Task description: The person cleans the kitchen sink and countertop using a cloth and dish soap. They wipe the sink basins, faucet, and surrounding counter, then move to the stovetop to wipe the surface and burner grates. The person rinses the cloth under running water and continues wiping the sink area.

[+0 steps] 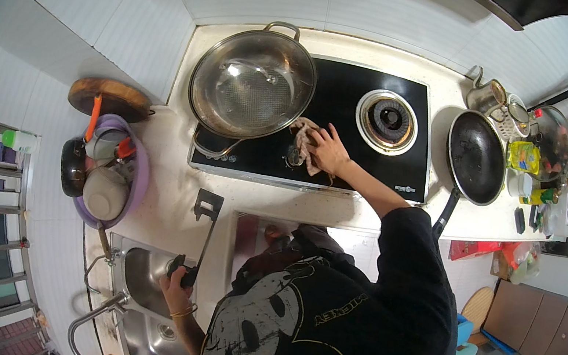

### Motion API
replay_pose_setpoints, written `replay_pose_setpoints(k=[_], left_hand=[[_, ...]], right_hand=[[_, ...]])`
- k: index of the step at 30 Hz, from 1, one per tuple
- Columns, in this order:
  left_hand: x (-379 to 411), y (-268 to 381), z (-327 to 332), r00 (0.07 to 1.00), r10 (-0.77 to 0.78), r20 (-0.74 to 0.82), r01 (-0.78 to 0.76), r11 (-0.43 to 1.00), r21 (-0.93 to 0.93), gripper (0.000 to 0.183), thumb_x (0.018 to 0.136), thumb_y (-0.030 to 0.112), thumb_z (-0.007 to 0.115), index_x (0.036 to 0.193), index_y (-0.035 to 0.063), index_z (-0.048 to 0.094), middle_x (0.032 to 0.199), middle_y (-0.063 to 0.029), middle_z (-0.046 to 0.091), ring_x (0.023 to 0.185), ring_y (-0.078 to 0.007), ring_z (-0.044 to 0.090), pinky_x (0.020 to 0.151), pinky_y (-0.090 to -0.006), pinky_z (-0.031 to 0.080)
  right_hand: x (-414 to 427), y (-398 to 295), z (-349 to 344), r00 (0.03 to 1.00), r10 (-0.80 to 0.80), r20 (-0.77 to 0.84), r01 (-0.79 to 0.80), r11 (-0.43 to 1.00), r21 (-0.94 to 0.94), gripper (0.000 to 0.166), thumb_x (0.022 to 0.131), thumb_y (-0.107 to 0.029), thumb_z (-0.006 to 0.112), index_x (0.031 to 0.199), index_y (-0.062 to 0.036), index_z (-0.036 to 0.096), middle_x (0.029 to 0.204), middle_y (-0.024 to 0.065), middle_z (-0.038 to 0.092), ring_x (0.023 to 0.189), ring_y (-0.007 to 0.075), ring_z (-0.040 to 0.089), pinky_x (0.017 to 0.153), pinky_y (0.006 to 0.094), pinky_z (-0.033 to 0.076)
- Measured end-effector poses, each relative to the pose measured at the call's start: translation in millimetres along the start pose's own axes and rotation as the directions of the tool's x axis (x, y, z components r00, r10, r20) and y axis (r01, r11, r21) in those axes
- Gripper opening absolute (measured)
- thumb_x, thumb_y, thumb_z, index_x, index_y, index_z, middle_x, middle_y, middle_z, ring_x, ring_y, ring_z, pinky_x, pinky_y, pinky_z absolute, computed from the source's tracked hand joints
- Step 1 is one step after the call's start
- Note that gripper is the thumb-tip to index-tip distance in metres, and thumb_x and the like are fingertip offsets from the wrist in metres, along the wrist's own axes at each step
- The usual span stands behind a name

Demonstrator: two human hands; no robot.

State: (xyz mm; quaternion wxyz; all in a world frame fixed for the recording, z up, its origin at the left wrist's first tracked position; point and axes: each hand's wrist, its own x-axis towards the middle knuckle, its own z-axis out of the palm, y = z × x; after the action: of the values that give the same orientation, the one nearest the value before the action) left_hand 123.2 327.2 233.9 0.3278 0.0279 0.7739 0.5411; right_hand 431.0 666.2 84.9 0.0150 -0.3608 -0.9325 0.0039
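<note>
My right hand [328, 152] presses a crumpled, patterned cloth [303, 137] onto the black glass gas hob [340, 83], its fingers spread over the fabric. Beside the cloth is a hob control knob [294, 158], partly covered. A large stainless steel wok with a glass lid [254, 86] stands over the hob's left side, hiding the burner beneath. On the right, the other burner [386, 121] is bare. Over the edge of the sink, my left hand [177, 291] grips a black gimbal-like device [183, 272] with a thin arm and a bracket head.
A lilac basin [142, 177] holding bowls and pans stands at the left, near a round wooden chopping board [108, 94]. A double steel sink [151, 279] with a tap [98, 310] is lower left. Right of the hob are a black frying pan [475, 157], a metal jug [486, 95] and bottles.
</note>
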Motion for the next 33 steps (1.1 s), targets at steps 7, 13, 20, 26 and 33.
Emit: replay_pose_setpoints(k=[7, 13, 20, 26, 33], left_hand=[[2, 2, 7, 1.000, 0.008, 0.027, -0.008, 1.000, 0.004, 0.020, 0.073, 0.019, 0.065, 0.080, 0.0098, 0.049, 0.063, -0.0001, 0.050, 0.042, -0.0065, 0.041, 0.035, -0.0189, 0.029], [0, -7, -5, 0.999, 0.021, 0.027, -0.021, 1.000, 0.006, 0.019, 0.073, 0.018, 0.065, 0.083, 0.0100, 0.050, 0.067, 0.0005, 0.052, 0.049, -0.0063, 0.046, 0.037, -0.0179, 0.031], [-1, -4, 0, 0.999, 0.027, 0.025, -0.027, 1.000, 0.000, 0.018, 0.073, 0.016, 0.065, 0.078, 0.0089, 0.049, 0.063, 0.0001, 0.051, 0.045, -0.0066, 0.044, 0.035, -0.0187, 0.030], [10, 4, 9, 0.984, 0.076, 0.159, -0.079, 0.997, 0.015, 0.019, 0.074, 0.016, 0.065, 0.074, 0.0073, 0.048, 0.057, -0.0001, 0.049, 0.038, -0.0065, 0.039, 0.032, -0.0198, 0.027], [10, 15, 24, 0.947, 0.125, 0.297, -0.133, 0.991, 0.005, 0.019, 0.075, 0.017, 0.064, 0.072, 0.0069, 0.048, 0.050, -0.0002, 0.045, 0.033, -0.0069, 0.035, 0.030, -0.0213, 0.025]], right_hand=[[44, 16, 10, 0.990, 0.140, -0.025, -0.138, 0.988, 0.075, 0.033, 0.080, -0.039, 0.056, 0.108, -0.0237, 0.062, 0.125, 0.0085, 0.043, 0.117, 0.0261, 0.038, 0.092, 0.0443, 0.034], [6, 50, 12, 0.942, 0.334, 0.023, -0.326, 0.930, -0.169, 0.030, 0.081, -0.032, 0.053, 0.098, -0.0124, 0.067, 0.117, 0.0119, 0.052, 0.115, 0.0273, 0.044, 0.095, 0.0444, 0.031], [0, -30, 10, 0.981, 0.194, 0.028, -0.178, 0.942, -0.284, 0.031, 0.080, -0.019, 0.048, 0.102, -0.0002, 0.059, 0.095, 0.0157, 0.063, 0.095, 0.0312, 0.056, 0.085, 0.0525, 0.035], [-47, -59, 2, 0.998, 0.012, -0.054, -0.016, 0.997, -0.080, 0.029, 0.082, -0.017, 0.046, 0.103, 0.0007, 0.054, 0.098, 0.0146, 0.061, 0.094, 0.0281, 0.057, 0.096, 0.0410, 0.031], [-117, -30, 2, 0.998, 0.056, -0.034, -0.060, 0.992, -0.107, 0.024, 0.080, -0.019, 0.048, 0.095, -0.0016, 0.053, 0.090, 0.0123, 0.060, 0.089, 0.0219, 0.058, 0.087, 0.0365, 0.033]])
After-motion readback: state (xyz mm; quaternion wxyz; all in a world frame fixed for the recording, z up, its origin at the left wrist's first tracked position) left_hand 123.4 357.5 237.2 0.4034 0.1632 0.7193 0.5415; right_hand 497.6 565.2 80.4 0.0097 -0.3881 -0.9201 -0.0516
